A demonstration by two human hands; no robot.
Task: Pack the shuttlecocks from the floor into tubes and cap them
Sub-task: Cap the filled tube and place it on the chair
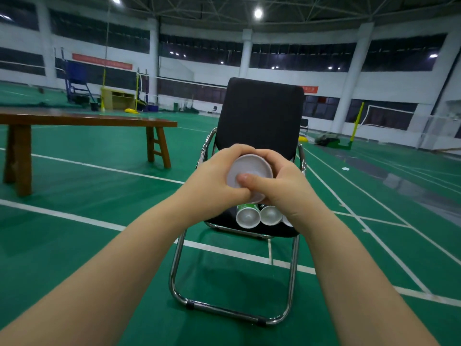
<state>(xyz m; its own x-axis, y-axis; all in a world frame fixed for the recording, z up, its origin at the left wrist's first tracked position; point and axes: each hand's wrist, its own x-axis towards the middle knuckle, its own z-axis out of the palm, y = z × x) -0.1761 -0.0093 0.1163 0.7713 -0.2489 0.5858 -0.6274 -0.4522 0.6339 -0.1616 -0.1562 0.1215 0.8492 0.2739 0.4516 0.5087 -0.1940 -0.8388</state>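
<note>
While left hand [214, 182] and right hand [283, 182] clamp one tube end-on, right thumb [245, 179] presses its white cap [249, 167] down — capping step, I'd judge.
Fingers [235, 151] curl tight round the tube, its body hidden; it's held over the chair [259, 116] seat, likely to join the three capped tubes [247, 216] lying side by side there — third half hidden. No loose shuttlecocks in view.
</note>
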